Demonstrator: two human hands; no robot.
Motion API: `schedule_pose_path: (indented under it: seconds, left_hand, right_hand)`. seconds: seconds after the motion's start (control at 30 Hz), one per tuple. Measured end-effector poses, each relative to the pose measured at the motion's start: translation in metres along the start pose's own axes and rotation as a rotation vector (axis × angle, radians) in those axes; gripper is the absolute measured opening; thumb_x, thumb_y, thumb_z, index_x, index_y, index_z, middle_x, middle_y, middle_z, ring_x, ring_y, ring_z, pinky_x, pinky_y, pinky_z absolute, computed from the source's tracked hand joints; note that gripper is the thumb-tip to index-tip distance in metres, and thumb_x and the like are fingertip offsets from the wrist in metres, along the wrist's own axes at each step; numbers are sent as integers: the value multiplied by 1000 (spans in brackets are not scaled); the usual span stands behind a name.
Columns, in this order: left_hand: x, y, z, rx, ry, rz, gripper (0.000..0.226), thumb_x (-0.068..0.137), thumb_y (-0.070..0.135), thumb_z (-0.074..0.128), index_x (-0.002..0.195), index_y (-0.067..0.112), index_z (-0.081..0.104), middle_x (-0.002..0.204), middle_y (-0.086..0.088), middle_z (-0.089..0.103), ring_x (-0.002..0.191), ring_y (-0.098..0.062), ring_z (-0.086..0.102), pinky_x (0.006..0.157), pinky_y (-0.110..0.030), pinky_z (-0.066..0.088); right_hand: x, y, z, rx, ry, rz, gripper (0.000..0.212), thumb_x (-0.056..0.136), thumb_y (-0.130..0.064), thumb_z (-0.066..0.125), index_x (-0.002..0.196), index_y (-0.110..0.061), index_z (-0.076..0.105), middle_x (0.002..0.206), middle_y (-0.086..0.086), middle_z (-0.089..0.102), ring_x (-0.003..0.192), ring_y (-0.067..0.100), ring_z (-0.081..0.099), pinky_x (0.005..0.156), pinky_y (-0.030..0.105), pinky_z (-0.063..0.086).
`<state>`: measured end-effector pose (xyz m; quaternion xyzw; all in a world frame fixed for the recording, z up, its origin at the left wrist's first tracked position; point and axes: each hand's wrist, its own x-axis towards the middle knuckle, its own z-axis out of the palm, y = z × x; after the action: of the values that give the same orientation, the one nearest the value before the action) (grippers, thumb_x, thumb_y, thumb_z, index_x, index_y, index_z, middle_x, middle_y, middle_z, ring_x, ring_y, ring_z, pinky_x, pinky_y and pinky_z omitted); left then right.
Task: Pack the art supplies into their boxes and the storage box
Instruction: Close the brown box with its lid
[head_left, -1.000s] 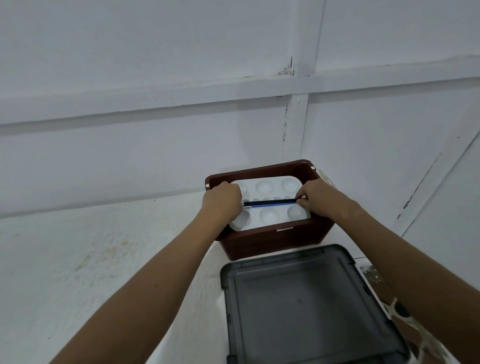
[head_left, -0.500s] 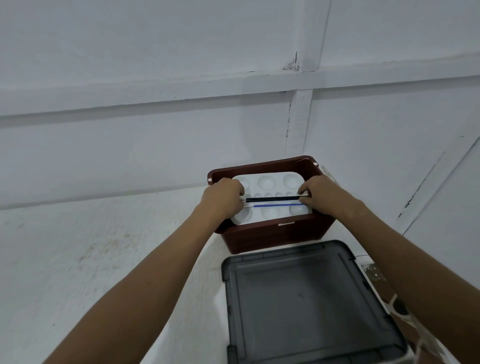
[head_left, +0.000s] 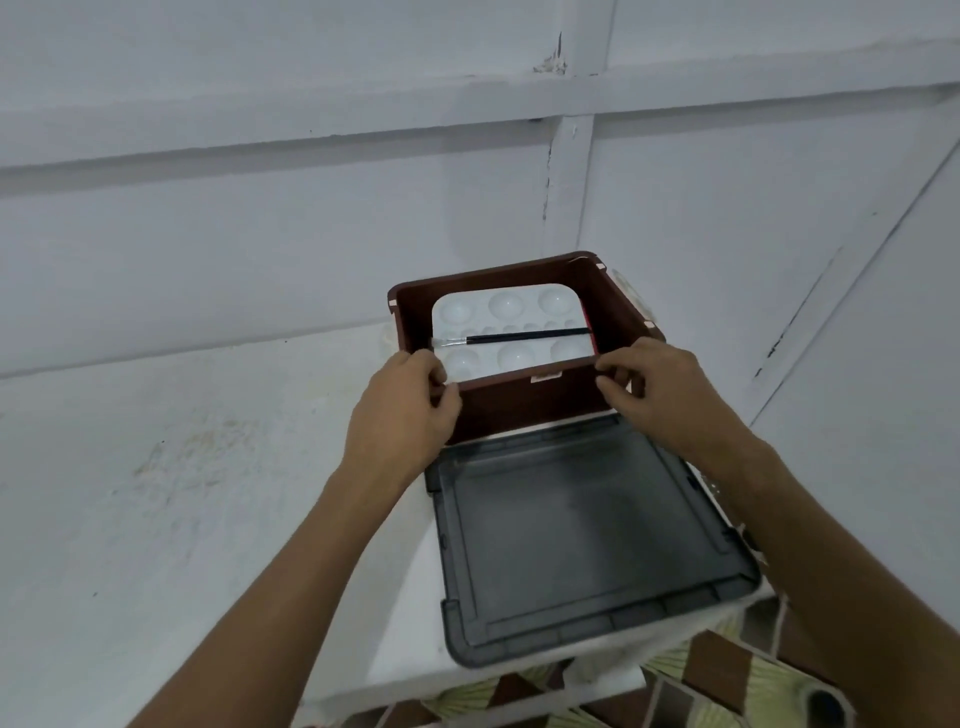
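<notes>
- Left hand (head_left: 402, 415) grips the near left corner of the brown rectangular plastic storage box (head_left: 524, 400); right hand (head_left: 652, 392) grips its near right corner.
- Inside lie a white plastic paint palette (head_left: 511, 325) and a black-handled paintbrush (head_left: 519, 336).

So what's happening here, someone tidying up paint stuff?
Yes. A person is packing art supplies into a brown storage box. A white paint palette lies inside it with a black paintbrush across it. The left hand and right hand grip the box's near corners. Its grey lid lies off, in front of the box.
</notes>
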<state>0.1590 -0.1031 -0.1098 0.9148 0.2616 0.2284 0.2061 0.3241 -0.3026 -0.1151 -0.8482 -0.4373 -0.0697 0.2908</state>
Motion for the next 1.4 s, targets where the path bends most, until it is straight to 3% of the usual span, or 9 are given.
schedule_pose_path:
  seconds: [0.23,0.37,0.47,0.57,0.73,1.0,1.17,1.27,1.4]
  left_hand:
    - [-62,-27,26,60,-257,-233,22,89,41,59,94,20,53,83,0,61,67,-9,53,56,-25,40]
    - [-85,-33,33,95,-369,-334,43,89,50,55,112,14,51,87,-1,60,76,-16,58,63,-29,45]
    - [-90,-29,33,64,-462,-386,46,88,54,55,106,13,52,92,1,59,78,-14,55,67,-29,45]
    - [-88,-26,33,-128,-540,-448,32,87,47,61,89,16,54,76,-2,64,66,-16,63,53,-26,50]
    - [-90,-30,14,-287,-546,-466,34,84,37,70,105,13,58,74,-5,70,63,-18,68,53,-28,55]
    - [-69,-10,-58,-506,-390,-374,31,75,28,80,93,9,63,63,-9,67,52,-20,62,49,-31,52]
    - [-27,-5,-85,-495,-288,-302,33,75,25,80,95,5,64,70,-14,68,54,-20,62,50,-31,52]
    - [6,1,-102,-494,-146,-218,37,75,25,80,102,7,62,76,-13,70,60,-24,66,54,-34,55]
    - [45,5,-117,-504,89,-91,35,75,25,81,101,13,62,78,-8,71,68,-25,69,64,-37,59]
  right_hand:
    - [-67,29,11,-52,-178,211,27,85,-20,66,111,-12,67,89,-1,54,71,5,48,65,5,31]
    - [-94,44,14,-171,-275,432,53,86,-35,64,132,-13,51,114,11,52,102,23,48,89,30,39]
    - [-102,46,15,-249,-323,564,61,87,-44,60,136,-9,45,124,18,48,113,32,44,98,39,36]
    - [-104,42,14,-119,-333,623,54,85,-45,62,123,-9,54,116,15,52,97,24,49,87,36,44]
    - [-112,26,-9,82,-278,718,73,78,-40,73,137,-5,46,128,14,56,109,28,55,93,36,43]
    - [-100,-6,-66,218,-96,617,66,70,-46,77,125,-16,58,95,-3,59,82,12,56,73,31,44]
    - [-58,-10,-78,297,36,519,68,65,-45,81,122,-15,61,97,2,62,87,19,62,76,37,53]
    - [-21,-14,-84,420,140,434,54,71,-37,80,117,-14,63,94,5,64,77,17,62,66,29,51]
    - [26,-19,-101,695,257,414,32,90,-45,56,109,-21,66,106,3,68,92,15,61,76,29,50]
